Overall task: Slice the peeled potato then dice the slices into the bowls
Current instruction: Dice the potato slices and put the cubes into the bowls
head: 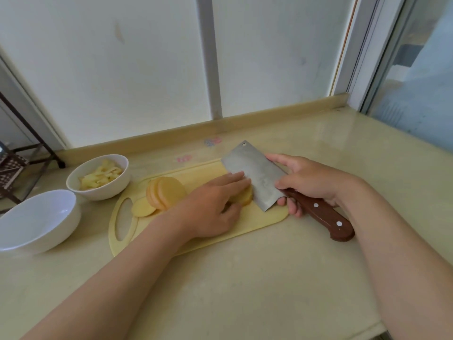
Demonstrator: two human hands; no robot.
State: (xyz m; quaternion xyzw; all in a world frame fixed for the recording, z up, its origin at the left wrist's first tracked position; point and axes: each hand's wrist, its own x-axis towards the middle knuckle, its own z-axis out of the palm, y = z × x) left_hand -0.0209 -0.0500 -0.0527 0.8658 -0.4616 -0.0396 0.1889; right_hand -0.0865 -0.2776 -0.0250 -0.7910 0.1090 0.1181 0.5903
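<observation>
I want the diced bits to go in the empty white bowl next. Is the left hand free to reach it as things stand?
Probably not right away: the left hand is pressing down the potato piece against the steel cleaver. Once it lets go, nothing lies between it and the empty white bowl.

The cleaver (255, 175) had a dull, matt metal blade and glossy riveted wooden handle; the bowls (36, 219) looked glazed ceramic, the tabletop (245, 278) polished stone, the cutting board (196, 173) matt plastic.
</observation>
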